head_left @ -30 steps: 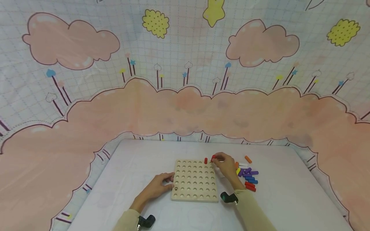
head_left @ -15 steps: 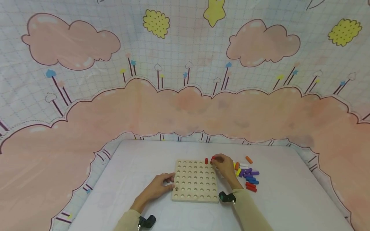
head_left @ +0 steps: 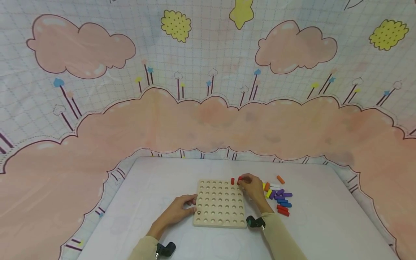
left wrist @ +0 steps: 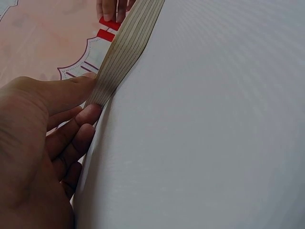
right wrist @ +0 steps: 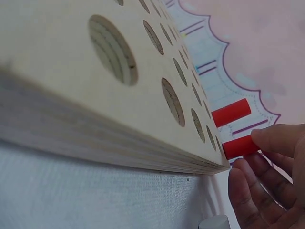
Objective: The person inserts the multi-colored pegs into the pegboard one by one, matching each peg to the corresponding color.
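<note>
A square wooden pegboard with rows of round holes lies on the white table. At its left edge my left hand holds the board, the thumb and curled fingers against the side in the left wrist view. My right hand pinches a red peg between thumb and fingers at the far right corner. This peg stands upright, its lower end at the board; whether it is fully seated cannot be told. Beside it another red peg stands in the far row.
Right of the board lie several loose pegs: purple ones, blue ones, red ones, white ones, plus orange and yellow. One orange peg lies farther back. A patterned cloth rises behind the table.
The right hand has shifted very slightly while keeping the red peg at the far right corner. The left hand and the board stay essentially in place.
</note>
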Demonstrator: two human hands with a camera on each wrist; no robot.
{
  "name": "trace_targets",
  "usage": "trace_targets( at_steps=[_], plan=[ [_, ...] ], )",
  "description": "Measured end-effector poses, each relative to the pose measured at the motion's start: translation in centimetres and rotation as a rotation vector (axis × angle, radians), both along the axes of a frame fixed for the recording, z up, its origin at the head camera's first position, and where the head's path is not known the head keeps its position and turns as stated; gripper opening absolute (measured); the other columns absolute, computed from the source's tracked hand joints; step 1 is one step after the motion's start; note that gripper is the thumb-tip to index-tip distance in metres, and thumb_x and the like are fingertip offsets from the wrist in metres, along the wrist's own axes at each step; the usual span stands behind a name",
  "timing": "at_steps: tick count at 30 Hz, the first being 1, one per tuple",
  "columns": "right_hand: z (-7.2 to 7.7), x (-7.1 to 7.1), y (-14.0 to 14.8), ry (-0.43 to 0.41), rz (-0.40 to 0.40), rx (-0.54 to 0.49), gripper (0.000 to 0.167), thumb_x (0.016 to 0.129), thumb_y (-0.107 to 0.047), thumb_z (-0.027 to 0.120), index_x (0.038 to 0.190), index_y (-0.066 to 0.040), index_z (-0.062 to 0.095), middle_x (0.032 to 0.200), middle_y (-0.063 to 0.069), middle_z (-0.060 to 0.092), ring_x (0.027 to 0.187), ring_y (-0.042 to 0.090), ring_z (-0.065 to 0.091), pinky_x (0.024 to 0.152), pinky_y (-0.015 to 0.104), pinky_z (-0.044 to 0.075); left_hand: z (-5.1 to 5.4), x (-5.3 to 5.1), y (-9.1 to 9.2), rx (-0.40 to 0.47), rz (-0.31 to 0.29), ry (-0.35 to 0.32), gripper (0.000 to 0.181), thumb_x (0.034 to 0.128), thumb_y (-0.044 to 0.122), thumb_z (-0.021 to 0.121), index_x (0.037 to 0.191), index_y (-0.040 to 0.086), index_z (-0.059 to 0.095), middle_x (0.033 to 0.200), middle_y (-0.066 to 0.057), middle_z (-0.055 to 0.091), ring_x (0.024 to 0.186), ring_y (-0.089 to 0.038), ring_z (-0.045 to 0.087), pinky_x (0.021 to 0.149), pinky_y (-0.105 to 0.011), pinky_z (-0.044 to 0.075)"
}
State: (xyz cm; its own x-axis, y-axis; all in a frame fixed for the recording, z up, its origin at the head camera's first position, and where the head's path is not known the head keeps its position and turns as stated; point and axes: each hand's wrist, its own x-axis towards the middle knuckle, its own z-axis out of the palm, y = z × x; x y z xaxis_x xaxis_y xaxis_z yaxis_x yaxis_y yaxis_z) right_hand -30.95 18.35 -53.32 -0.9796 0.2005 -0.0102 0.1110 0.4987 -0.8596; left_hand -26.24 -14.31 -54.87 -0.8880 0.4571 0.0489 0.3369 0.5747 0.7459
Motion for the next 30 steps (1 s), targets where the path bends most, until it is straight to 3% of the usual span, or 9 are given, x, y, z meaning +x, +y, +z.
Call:
trace_targets(
  at_steps=[15,30],
  plan=[
    [-0.25,0.56,0.15,0.005,0.028,0.069,0.019,0.090,-0.016,0.069,0.108,-0.011,0.070,0.107,0.009,0.071,0.093,0.022,0.063,0.084,0.038,0.055,-0.46,0.92,0.31,-0.002,0.021,0.024,0.052,0.0894,0.026,0.071,0.136,0.007,0.058,0.103,0.011,0.062,0.098,-0.009,0.052,0.094,-0.035,0.045],
    [0.03,0.69,0.20,-0.042,0.037,0.089,0.023,0.089,-0.017,0.070,0.111,-0.010,0.070,0.106,0.007,0.070,0.093,0.022,0.060,0.084,0.037,0.053,-0.39,0.89,0.40,-0.001,0.017,0.018,0.052,0.0897,0.025,0.071,0.137,0.006,0.057,0.104,0.011,0.061,0.099,-0.011,0.052,0.094,-0.036,0.045]
  ],
)
